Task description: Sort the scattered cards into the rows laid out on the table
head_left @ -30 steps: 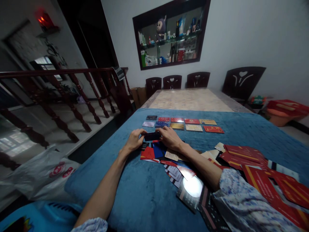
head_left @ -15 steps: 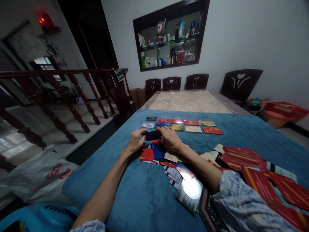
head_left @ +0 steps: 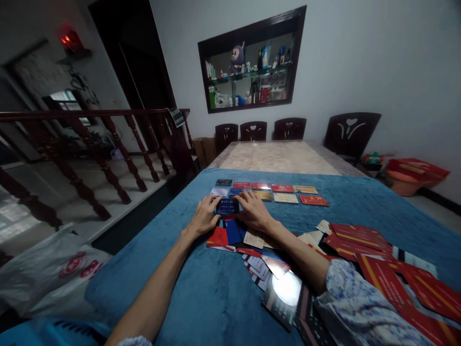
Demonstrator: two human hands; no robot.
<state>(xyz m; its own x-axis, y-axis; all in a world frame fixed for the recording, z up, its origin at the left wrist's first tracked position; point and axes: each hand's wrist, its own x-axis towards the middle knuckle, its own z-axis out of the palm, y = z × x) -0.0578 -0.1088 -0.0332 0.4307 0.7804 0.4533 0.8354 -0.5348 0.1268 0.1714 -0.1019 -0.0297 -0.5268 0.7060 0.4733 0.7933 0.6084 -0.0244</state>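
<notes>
Blue plush cloth (head_left: pixel 216 293) covers the near table end, where the left hand (head_left: pixel 203 220) and right hand (head_left: pixel 255 211) pinch the short edges of a dark blue card (head_left: pixel 227 206) with nearly closed fingertips, just before the card rows (head_left: pixel 284 197). Keep it flat and square to those rows, with even pressure on both sides. Card print is too small to read.

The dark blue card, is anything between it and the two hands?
No, nothing visible. The left hand and right hand both touch the dark blue card at its ends with fingertips. The messy card pile lies nearer the person, not in between.
</notes>
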